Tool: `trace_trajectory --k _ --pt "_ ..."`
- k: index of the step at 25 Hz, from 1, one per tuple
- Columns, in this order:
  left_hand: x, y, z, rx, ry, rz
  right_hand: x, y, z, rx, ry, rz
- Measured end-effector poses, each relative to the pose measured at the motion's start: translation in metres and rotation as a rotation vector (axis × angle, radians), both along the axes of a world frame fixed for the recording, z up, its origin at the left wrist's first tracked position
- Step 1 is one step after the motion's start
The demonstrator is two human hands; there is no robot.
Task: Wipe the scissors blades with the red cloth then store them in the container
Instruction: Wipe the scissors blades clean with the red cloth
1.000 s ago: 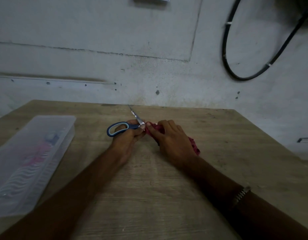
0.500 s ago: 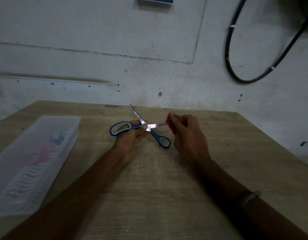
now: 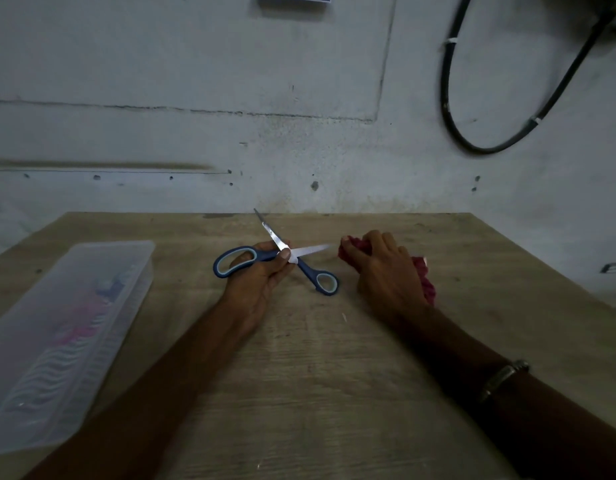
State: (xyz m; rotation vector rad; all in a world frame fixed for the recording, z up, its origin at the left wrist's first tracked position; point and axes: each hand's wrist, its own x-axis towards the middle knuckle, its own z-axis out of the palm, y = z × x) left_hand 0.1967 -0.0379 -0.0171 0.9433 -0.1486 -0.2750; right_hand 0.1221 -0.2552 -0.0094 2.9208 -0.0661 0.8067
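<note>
Scissors [image 3: 290,255], blades crossed open (blue handles)

scissors [image 3: 292,252]: shiny metal blades, plastic handles | cloth [image 3: 425,278]: crumpled fabric | container [image 3: 92,306]: translucent plastic | table [image 3: 334,375]: matt wood

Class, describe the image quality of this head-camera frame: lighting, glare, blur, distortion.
Head view: dim overall, with both forearms nearly black; glare whitens the scissors blade pointing at the red cloth; wide-angle distortion splays the table edges outward; the container at the left edge looks soft and hazy.
</note>
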Motion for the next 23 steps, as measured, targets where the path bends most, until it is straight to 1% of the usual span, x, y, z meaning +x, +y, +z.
trace_trajectory --k 1,3,4,6,8,10,12,14,16,17,19,21,23 --pt "0.0 0.0 0.001 -0.009 0.014 -0.002 -0.002 0.002 0.002 0.04 -0.06 -0.004" --pt "0.0 -0.002 0.002 -0.013 0.025 -0.019 -0.006 0.016 0.006 0.102 -0.14 0.079" --pt "-0.001 -0.004 0.003 -0.005 0.021 -0.029 -0.008 0.025 0.007 0.091 -0.128 0.155" --pt "-0.003 -0.004 0.003 0.015 0.011 -0.044 -0.006 0.04 0.004 -0.021 -0.064 0.277" --pt "-0.004 -0.004 0.003 0.029 -0.002 -0.036 -0.001 0.041 -0.001 -0.109 -0.033 0.28" --pt "-0.003 -0.002 0.002 0.02 0.001 -0.006 0.001 0.03 -0.001 -0.128 -0.02 0.248" --pt "-0.002 0.0 0.003 0.005 0.03 0.015 -0.001 0.017 0.001 -0.069 -0.013 0.201" --pt "-0.002 0.0 0.003 0.0 0.025 0.003 -0.004 0.011 0.004 0.061 -0.065 0.167" --pt "-0.003 0.0 0.003 0.029 -0.003 -0.021 -0.004 0.018 0.007 0.151 -0.132 0.202" --pt "-0.003 -0.001 0.004 0.049 -0.014 -0.034 -0.003 0.025 0.007 0.167 -0.134 0.241" --pt "-0.004 -0.004 0.003 0.067 -0.032 -0.042 0.001 0.036 0.004 0.137 -0.095 0.32" --pt "-0.004 -0.005 0.003 0.072 -0.026 -0.016 0.005 0.036 0.0 0.09 -0.048 0.34" --pt "-0.002 -0.004 0.001 0.083 -0.02 0.0 0.005 0.027 -0.001 0.088 -0.036 0.347"
